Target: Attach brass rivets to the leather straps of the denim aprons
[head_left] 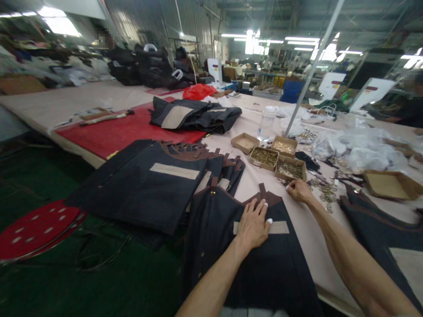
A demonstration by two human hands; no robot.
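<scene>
My left hand [254,223] lies flat, fingers stretched out, on a dark apron-like fabric piece [264,264] with brown trim and a beige strip. A brown tab [262,190] sticks up from that piece's top edge. Beyond the piece's right corner, my right hand [299,190] is at the table with its fingertips pinched together. What they hold, if anything, is too small to make out. Just past it stands a cardboard box of small metal parts [291,168], and another such box [264,157] adjoins it on the left.
More dark pieces [139,185] are stacked at left, overhanging the table edge. Behind them are a folded pile [198,112] and a red sheet [132,125]. A clear jar [266,123], a slanted pole [312,70] and plastic bags [363,147] stand beyond the boxes. A red stool [39,229] is at left.
</scene>
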